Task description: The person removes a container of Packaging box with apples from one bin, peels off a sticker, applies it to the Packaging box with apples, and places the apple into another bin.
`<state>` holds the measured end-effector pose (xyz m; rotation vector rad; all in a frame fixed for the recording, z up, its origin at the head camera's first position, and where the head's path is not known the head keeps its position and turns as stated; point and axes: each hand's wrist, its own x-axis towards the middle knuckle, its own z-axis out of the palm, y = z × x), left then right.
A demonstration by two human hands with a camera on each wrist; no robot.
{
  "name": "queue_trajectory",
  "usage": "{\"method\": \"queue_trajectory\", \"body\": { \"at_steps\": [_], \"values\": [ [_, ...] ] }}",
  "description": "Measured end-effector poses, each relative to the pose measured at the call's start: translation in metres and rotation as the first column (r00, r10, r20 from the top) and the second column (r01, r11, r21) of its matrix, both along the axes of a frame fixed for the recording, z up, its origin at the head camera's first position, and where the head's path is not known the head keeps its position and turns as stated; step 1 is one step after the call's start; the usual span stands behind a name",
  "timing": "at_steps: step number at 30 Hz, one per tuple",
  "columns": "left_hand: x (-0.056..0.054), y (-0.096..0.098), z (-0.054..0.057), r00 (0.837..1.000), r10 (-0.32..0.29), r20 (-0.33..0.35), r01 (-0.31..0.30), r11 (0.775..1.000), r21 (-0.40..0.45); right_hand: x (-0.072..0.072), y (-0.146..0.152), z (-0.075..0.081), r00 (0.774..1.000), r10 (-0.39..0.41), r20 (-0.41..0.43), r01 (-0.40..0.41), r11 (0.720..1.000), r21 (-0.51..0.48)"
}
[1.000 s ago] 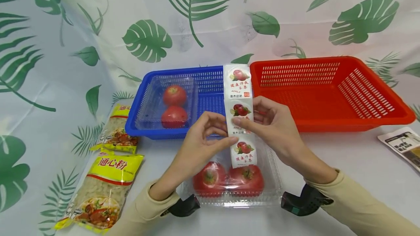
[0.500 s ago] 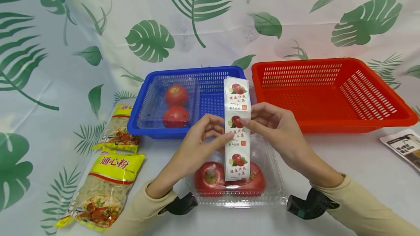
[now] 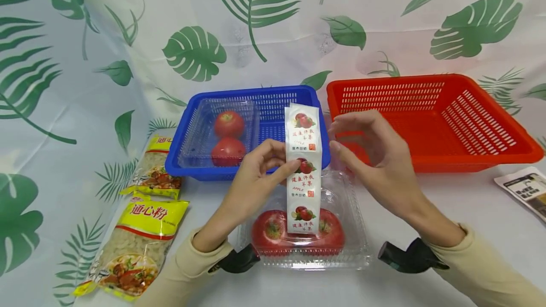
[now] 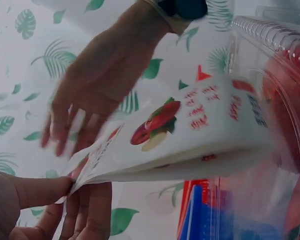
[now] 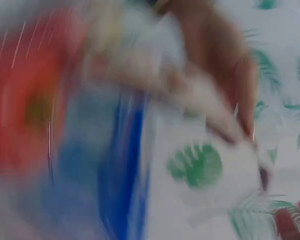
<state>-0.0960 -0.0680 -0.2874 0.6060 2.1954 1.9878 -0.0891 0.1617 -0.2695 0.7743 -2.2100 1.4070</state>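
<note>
A strip of white apple stickers [image 3: 304, 186] hangs upright in the head view, folded over on itself. My left hand [image 3: 260, 179] pinches its left edge between thumb and fingers; the left wrist view shows the thumb [image 4: 42, 191] pressed on the folded sticker strip [image 4: 190, 130]. Apart from the strip, to its right, my right hand [image 3: 384, 165] holds nothing, its fingers loosely bent. Below both hands lies a clear plastic clamshell box [image 3: 350, 250] with two red apples [image 3: 270, 233] in it, partly covered by the strip. The right wrist view is badly blurred.
Behind stand a blue basket [image 3: 179, 155], holding another clear box [image 3: 192, 131] with two apples [image 3: 229, 124], and a red basket [image 3: 426, 131]. Bags of pasta [image 3: 132, 245] lie at the left. A printed packet [image 3: 526, 191] lies at the far right.
The sticker strip has come down and shifted slightly left in my left hand. My right hand has let go of the strip and moved away to the right.
</note>
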Motion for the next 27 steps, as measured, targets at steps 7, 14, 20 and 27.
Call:
{"method": "queue_trajectory", "body": {
  "at_steps": [7, 14, 20, 27],
  "values": [
    [0.002, -0.002, 0.000, 0.998, -0.062, 0.022, 0.063, 0.998, -0.021, -0.010, 0.003, 0.017, 0.928, 0.149, -0.341, -0.057, 0.963, 0.264],
    [0.002, -0.001, 0.001, 0.993, -0.103, -0.060, 0.104, 0.995, 0.006, -0.013, 0.001, 0.008, 0.931, 0.235, -0.278, -0.141, 0.937, 0.318],
    [0.002, 0.000, 0.001, 0.992, -0.071, -0.105, 0.077, 0.995, 0.059, -0.012, 0.000, 0.004, 0.944, 0.231, -0.237, -0.161, 0.946, 0.280],
    [0.001, 0.001, 0.001, 0.991, -0.056, -0.122, 0.062, 0.997, 0.050, -0.010, -0.004, 0.002, 0.952, 0.221, -0.209, -0.175, 0.960, 0.221]
  ]
}}
